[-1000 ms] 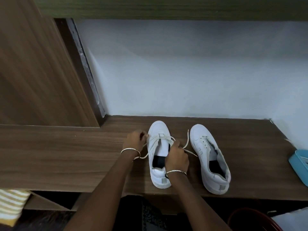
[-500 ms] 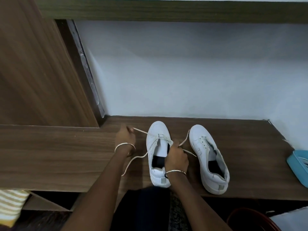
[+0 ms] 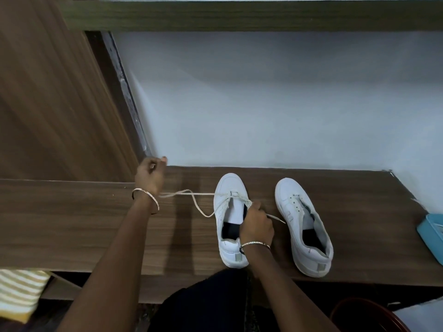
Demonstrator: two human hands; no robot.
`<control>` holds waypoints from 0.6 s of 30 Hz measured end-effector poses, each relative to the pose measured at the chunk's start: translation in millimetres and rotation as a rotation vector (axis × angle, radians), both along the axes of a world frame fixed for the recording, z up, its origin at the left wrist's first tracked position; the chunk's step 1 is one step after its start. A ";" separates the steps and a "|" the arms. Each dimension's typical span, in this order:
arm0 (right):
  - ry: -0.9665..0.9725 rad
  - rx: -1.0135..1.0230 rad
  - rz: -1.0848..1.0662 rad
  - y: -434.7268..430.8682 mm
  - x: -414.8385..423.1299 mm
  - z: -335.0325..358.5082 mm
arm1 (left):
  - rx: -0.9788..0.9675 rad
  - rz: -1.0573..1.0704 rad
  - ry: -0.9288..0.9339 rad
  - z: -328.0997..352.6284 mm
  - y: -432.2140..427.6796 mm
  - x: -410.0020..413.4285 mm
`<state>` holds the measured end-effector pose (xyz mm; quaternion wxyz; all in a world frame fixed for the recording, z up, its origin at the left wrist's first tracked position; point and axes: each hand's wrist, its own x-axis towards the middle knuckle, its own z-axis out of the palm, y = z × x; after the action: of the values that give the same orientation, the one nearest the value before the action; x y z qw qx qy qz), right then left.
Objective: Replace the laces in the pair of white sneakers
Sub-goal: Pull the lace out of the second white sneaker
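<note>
Centrally, two sneakers stand side by side on the desk. The left grip, mid-left, is clenched on the lace, which vanishes behind the wrist. The right grip pinches the lace over the left sneaker, hiding its eyelets. The right sneaker lies untouched. A blue box is cut off at the right edge.
</note>
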<state>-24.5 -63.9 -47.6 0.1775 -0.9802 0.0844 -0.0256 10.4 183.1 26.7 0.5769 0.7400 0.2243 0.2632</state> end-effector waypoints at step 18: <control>-0.002 -0.001 -0.002 -0.7 0.8 -1.9 | -0.967 -0.208 -0.080 7.0 -21.8 5.8</control>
<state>-23.7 -64.6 -49.5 0.1768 -0.9802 0.0850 -0.0265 16.2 161.3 33.8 0.8856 0.3952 0.2235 0.0979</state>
